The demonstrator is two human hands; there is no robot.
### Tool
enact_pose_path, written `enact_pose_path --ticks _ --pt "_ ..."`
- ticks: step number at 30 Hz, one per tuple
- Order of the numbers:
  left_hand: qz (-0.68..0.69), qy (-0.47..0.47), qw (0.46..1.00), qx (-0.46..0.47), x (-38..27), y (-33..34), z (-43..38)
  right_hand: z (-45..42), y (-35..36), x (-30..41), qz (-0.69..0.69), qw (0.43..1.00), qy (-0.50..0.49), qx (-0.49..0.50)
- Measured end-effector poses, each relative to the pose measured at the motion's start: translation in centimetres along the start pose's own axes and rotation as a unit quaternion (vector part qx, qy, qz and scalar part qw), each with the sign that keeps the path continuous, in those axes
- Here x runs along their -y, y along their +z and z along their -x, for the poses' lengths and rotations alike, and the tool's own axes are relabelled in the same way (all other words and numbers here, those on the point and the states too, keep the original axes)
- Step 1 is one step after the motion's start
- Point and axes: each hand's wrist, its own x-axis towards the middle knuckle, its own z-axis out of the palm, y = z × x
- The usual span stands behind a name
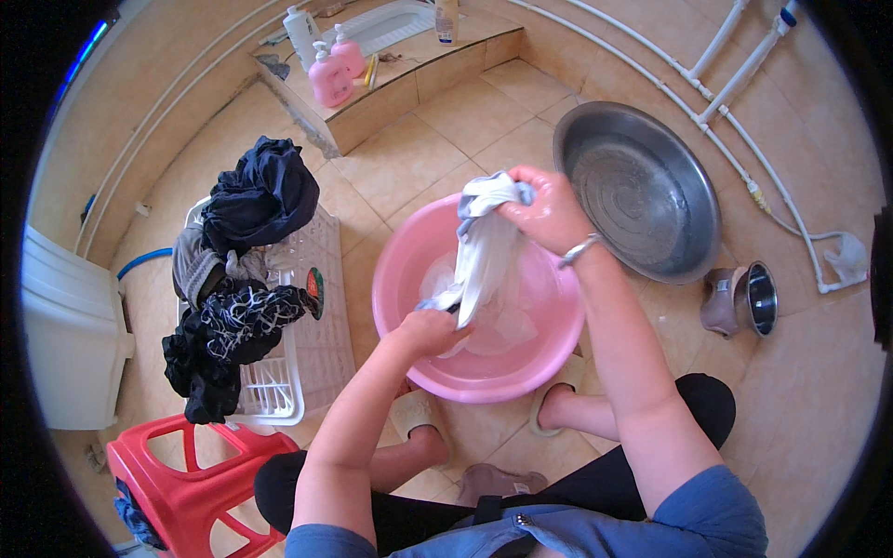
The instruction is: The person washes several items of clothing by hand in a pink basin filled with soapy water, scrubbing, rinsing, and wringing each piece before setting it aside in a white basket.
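A wet white cloth with grey-blue edging (481, 240) stretches between my two hands above a pink plastic basin (394, 279). My right hand (548, 209) grips its upper end over the basin's far right rim. Lower down, near the basin's front left, my left hand (434, 331) is closed around the other end. Whitish, translucent patches show in the basin under the cloth; whether they are suds or fabric I cannot tell. A bracelet circles my right wrist.
Dark clothes (261, 195) are heaped on a white plastic basket (324, 349) at left, beside a red plastic stool (181, 481). A large metal basin (631, 195) leans at right, near a small metal-lined pot (739, 300). Pink pump bottles (330, 78) stand on the tiled step (411, 80).
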Motion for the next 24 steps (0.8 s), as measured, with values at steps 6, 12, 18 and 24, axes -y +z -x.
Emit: enact_pose_path --ticks 6,12,18,24 --pt "0.335 -0.048 0.940 -0.044 0.6 -3.5 0.6 2.3 4.7 -8.8 0.152 0.986 0.018 0.068" --pt "0.719 -0.039 0.694 0.000 0.6 -4.1 1.1 9.8 8.6 -12.7 0.111 0.937 0.234 0.234" --pt "0.786 0.026 0.617 0.028 -1.9 -3.1 1.5 13.5 12.7 -12.6 -0.295 0.847 0.400 0.189" --pt "0.708 -0.030 0.703 -0.057 0.5 -4.0 0.9 14.0 9.5 -13.0 -0.176 0.956 0.231 -0.049"
